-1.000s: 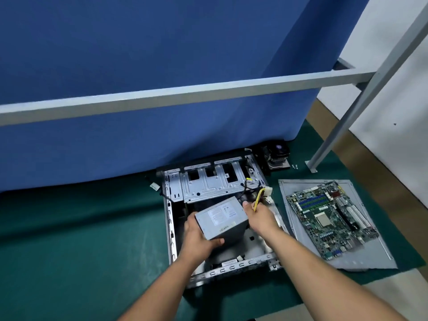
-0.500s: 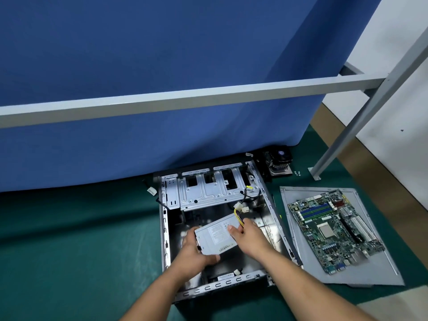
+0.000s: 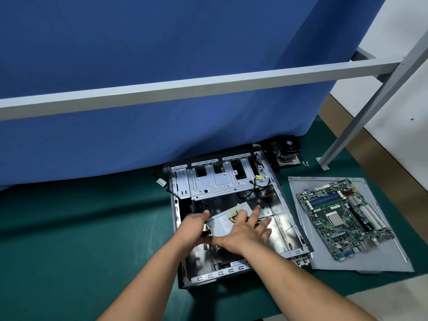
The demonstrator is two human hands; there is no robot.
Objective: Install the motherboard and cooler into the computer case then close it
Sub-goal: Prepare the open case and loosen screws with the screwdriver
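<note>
Inside computer case [image 3: 281, 200]: left hand [image 3: 193, 228] grips power supply [image 3: 223, 224] edge, right hand [image 3: 246, 230] fingers flat on top. I'd seat it level, keep cables unpinched.

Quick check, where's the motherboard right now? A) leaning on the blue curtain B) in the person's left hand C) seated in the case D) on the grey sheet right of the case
D: the motherboard lies flat on the grey sheet, right of the open case, with neither hand touching it.
</note>
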